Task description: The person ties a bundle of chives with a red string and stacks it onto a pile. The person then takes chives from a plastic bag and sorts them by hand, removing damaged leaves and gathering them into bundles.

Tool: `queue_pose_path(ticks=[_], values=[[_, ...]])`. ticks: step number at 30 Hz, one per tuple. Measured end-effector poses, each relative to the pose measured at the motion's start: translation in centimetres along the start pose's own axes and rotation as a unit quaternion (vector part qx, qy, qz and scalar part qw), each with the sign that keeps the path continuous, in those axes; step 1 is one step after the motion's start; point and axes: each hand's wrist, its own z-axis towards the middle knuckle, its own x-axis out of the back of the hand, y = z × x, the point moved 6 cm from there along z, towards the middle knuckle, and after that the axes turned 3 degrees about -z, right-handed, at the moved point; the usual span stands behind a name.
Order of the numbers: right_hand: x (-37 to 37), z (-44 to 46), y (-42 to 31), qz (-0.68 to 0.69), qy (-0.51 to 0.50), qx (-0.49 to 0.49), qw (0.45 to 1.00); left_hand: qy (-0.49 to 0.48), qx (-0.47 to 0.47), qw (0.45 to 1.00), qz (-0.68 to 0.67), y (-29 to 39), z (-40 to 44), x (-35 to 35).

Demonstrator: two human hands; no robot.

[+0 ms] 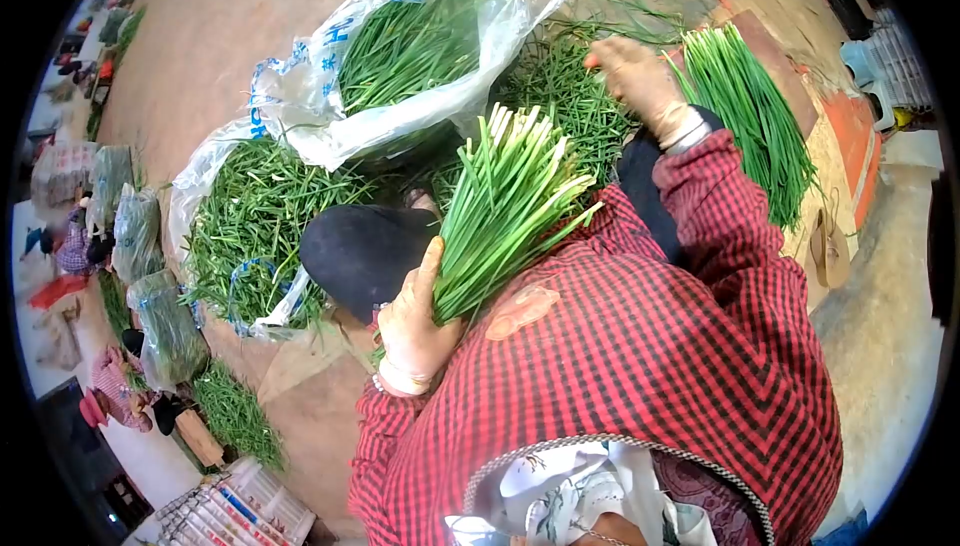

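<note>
A thick bunch of green stalks point(510, 211) with pale cut ends pointing up is held by my left hand point(420, 321), its gloved fingers wrapped round the lower part. My right hand point(640, 84), also gloved, is raised near the knee, its fingers curled; something small and orange shows at the fingertips, too small to name. Right of that hand lies a larger bundle of long green stalks point(750, 121) on a board. Loose green trimmings point(570, 86) cover the floor beyond the held bunch and under my right hand.
An open clear plastic bag point(400, 131) holds more green stalks, with a heap of cut pieces point(255, 221) at its left. Wrapped bundles point(165, 331) and people point(120, 386) are at the far left. A crate point(240, 506) stands lower left, a sandal point(828, 249) at right.
</note>
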Motion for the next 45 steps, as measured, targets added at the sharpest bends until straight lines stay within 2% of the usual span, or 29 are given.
queue_pose_path(ticks=[3,6,8,9,10,12,13,14,16,17,19,20,22,25,28,29,30,32,34,36,38,40,41,42,43,44,45], values=[[-0.2,-0.1,1.8,0.002,-0.058,-0.057,0.997,-0.009,0.018,1.000,0.005,0.1,0.1,0.1],[-5.1,-2.7,0.1,0.043,-0.270,-0.123,0.954,0.004,0.002,1.000,0.029,0.2,0.4,-0.3],[-7.1,-3.2,-1.6,0.083,-0.232,0.070,0.967,-0.005,0.003,0.999,0.045,0.2,0.4,-0.4],[-7.2,-3.1,-2.2,0.088,-0.209,0.062,0.972,-0.015,0.004,0.998,0.060,0.2,0.3,-0.4],[-6.8,-3.5,-3.0,0.092,-0.193,0.007,0.977,-0.015,0.008,0.998,0.063,0.2,0.2,-0.1],[-5.9,-2.7,-2.7,0.112,-0.146,0.033,0.982,-0.030,0.011,0.995,0.092,0.2,0.0,0.3],[-4.3,-1.9,-2.6,0.120,-0.079,0.043,0.989,-0.028,0.014,0.995,0.092,-0.1,-0.1,0.4],[-3.0,-1.0,-1.7,0.162,-0.084,0.043,0.982,-0.030,0.011,0.993,0.109,-0.2,-0.2,0.5],[-2.0,-1.3,-2.6,0.022,-0.080,0.024,0.996,-0.031,0.008,0.991,0.126,-0.4,-0.1,0.5],[-2.1,-2.1,-3.2,0.021,-0.081,0.024,0.996,-0.042,0.012,0.988,0.146,-0.5,0.0,0.3],[-4.1,-5.1,-6.5,-0.082,-0.092,0.064,0.990,-0.055,0.015,0.985,0.164,-0.3,0.4,0.0],[-5.3,-5.4,-7.1,-0.209,-0.094,0.197,0.953,-0.069,0.019,0.982,0.176,-0.2,0.7,-0.4],[-8.4,-6.8,-8.1,-0.316,-0.150,0.194,0.916,-0.083,0.020,0.979,0.187,0.1,1.2,-0.9],[-12.7,-6.6,-7.1,-0.419,-0.174,0.194,0.870,-0.086,-0.010,0.973,0.213,0.7,1.4,-1.3],[-15.2,-7.9,-7.2,-0.335,-0.212,0.249,0.884,-0.121,0.001,0.962,0.246,0.4,1.3,-1.6],[-15.7,-8.4,-7.3,-0.202,-0.259,0.273,0.904,-0.121,0.003,0.962,0.246,0.2,1.2,-1.6],[-16.2,-9.9,-7.0,0.048,-0.427,0.006,0.903,-0.108,-0.005,0.969,0.221,0.2,1.3,-1.6],[-14.9,-11.3,-9.6,0.176,-0.458,-0.008,0.871,-0.095,-0.012,0.976,0.195,0.0,1.4,-1.8],[-11.3,-11.8,-12.9,0.207,-0.417,0.008,0.885,-0.087,-0.003,0.982,0.170,-0.3,1.5,-1.9],[-6.4,-10.0,-13.6,0.246,-0.251,0.076,0.933,-0.101,0.021,0.979,0.178,-0.8,1.6,-2.0],[-1.2,-6.8,-12.4,0.343,-0.185,0.189,0.901,-0.113,0.043,0.975,0.188,-1.1,1.7,-2.0],[1.5,-5.2,-10.9,0.288,-0.123,0.140,0.939,-0.118,0.053,0.968,0.213,-1.1,1.7,-2.0],[1.4,-4.2,-10.0,0.119,-0.074,0.132,0.981,-0.118,0.052,0.968,0.213,-1.3,1.7,-2.0],[0.9,-2.9,-8.1,-0.073,-0.045,0.189,0.978,-0.091,0.005,0.973,0.211,-1.0,1.7,-1.9],[0.0,-2.3,-6.5,-0.205,-0.015,0.228,0.952,-0.064,-0.043,0.975,0.207,-0.5,1.8,-1.8],[-0.9,-2.1,-5.5,-0.334,0.014,0.262,0.905,-0.064,-0.045,0.975,0.207,-0.2,1.9,-1.7],[-2.1,-2.0,-5.0,-0.320,-0.017,0.265,0.909,-0.082,-0.041,0.973,0.210,0.1,1.9,-1.8]])
